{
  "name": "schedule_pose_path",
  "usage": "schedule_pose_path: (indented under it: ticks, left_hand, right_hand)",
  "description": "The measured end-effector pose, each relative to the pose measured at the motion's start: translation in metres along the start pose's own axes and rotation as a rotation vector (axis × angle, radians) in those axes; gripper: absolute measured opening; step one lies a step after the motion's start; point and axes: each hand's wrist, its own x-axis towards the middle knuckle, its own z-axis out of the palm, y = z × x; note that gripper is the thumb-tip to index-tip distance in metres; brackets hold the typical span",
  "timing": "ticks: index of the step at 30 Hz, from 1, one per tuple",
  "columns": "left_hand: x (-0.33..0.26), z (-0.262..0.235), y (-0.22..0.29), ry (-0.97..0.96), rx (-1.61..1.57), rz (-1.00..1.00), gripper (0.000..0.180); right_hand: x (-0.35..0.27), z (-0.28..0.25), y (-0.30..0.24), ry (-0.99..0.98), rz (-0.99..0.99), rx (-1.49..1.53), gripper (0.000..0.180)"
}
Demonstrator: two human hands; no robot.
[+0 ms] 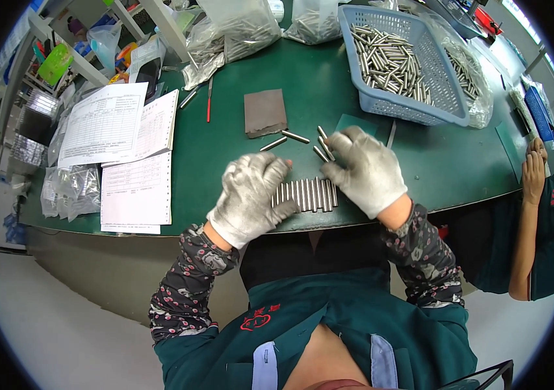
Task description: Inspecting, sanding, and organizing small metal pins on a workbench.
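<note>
Short steel pins (306,195) lie side by side in a row near the table's front edge. My left hand (249,195), in a whitish glove, rests at the row's left end. Its thumb lies across the lower ends of the pins, apart from the bent fingers. My right hand (369,170), gloved too, hovers beyond the row's right end, thumb and forefinger apart. Next to its fingertips are loose steel pins (321,153). Two more pins (296,137) lie farther left, in front of a brown square block (265,112). The right palm is hidden.
A blue plastic basket (407,116) full of steel pins stands at the back right. Clear bags of pins (241,32) line the back. Printed sheets (137,188) cover the left side, near a red-handled thin tool (209,101). Another person's hand (535,170) is at the right edge.
</note>
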Motion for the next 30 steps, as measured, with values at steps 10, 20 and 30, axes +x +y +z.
schedule_pose_path:
  ticks: [10, 20, 30]
  left_hand:
    - [0.049, 0.006, -0.027, -0.175, 0.081, -0.113, 0.038]
    - [0.054, 0.013, -0.032, -0.237, 0.152, -0.184, 0.017]
    - [0.012, -0.024, -0.033, -0.426, 0.275, -0.58, 0.027]
  right_hand:
    - [0.032, 0.019, 0.006, -0.196, 0.208, -0.16, 0.025]
    - [0.0, 0.001, 0.014, -0.185, 0.198, -0.213, 0.02]
    - [-0.033, -0.005, 0.015, -0.152, 0.228, 0.082, 0.021]
